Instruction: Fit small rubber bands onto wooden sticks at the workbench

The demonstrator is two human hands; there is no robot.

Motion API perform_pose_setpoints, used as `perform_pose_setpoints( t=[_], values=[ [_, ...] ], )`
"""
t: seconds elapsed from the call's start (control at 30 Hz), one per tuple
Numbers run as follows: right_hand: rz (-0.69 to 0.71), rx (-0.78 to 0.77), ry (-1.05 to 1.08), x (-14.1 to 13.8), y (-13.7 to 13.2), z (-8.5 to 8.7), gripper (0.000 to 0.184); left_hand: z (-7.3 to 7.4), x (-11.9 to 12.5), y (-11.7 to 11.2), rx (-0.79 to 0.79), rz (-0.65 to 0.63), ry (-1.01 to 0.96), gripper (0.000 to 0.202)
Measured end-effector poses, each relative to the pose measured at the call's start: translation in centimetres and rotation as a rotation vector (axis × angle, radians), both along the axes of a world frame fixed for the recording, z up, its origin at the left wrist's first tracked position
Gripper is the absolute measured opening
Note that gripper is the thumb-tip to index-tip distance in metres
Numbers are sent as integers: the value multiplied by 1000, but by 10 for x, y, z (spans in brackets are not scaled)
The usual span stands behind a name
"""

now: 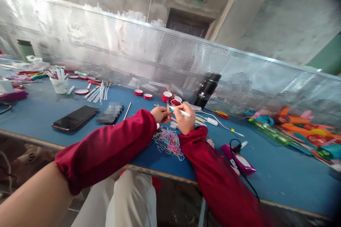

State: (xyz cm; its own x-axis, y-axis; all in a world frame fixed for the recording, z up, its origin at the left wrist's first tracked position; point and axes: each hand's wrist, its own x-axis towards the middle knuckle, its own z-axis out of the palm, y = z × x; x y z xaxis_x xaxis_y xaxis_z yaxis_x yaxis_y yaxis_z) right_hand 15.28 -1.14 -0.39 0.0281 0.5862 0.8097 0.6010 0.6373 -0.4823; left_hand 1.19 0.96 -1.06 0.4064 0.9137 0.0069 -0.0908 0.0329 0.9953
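Observation:
My left hand (160, 114) is closed, pinching a thin, flat strip (168, 104) that stands upright from the fingers. Its exact kind is too small to make out. Close beside it, my right hand (187, 120) grips a white marker (184, 112) with a green end pointing toward the left hand. A heap of colourful rubber bands (169, 140) lies on the blue table (138, 124) just below both hands. Behind and beside the right hand, several thin pale sticks (201, 120) lie partly hidden.
Red tape rolls (167, 95) and a black bottle (208, 90) stand along the perforated metal panel (149, 56). To the left are a phone (76, 117) and a cup of markers (59, 85). On the right lie a purple device (245, 165) and orange inflatable-looking pieces (298, 124).

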Motion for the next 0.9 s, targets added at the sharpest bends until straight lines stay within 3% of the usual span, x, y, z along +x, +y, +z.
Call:
perform_pose_setpoints(
  t=[0.57, 0.73, 0.9],
  values=[
    [72, -26, 18, -2, -2, 1, 13, -1, -1, 0, 2, 3, -2, 18],
    [19, -18, 45, -1, -2, 2, 13, -1, -1, 1, 11, 5, 15, 20],
    [87, -41, 35, -4, -6, 3, 12, 0, -1, 1, 24, 1, -5, 19]
  ],
)
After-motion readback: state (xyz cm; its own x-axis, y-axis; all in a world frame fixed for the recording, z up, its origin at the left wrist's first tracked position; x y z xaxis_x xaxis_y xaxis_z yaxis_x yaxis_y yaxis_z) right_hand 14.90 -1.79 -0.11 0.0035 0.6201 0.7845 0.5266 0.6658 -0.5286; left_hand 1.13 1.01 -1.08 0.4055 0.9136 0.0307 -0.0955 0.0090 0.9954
